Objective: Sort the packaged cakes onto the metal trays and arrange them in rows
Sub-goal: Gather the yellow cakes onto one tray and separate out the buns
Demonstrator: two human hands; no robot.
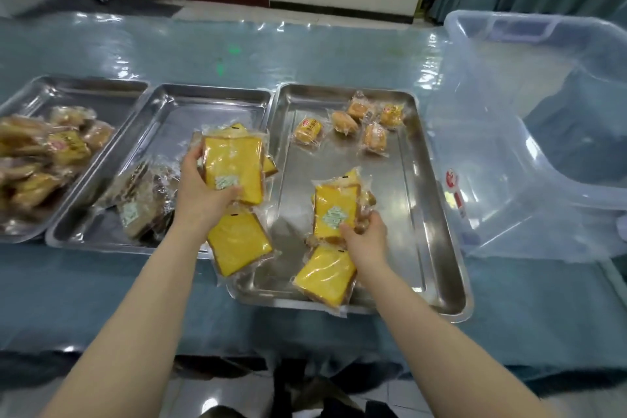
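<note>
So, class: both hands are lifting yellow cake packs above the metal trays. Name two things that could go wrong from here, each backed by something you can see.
1. The left hand holds a stack of yellow packs; the glossy wrappers could slide apart and spill.
2. One yellow pack overhangs the middle tray near the table edge; a brush from an arm may knock it off.

Head-worn view, close above trays [441, 214], facing forward-down.
</note>
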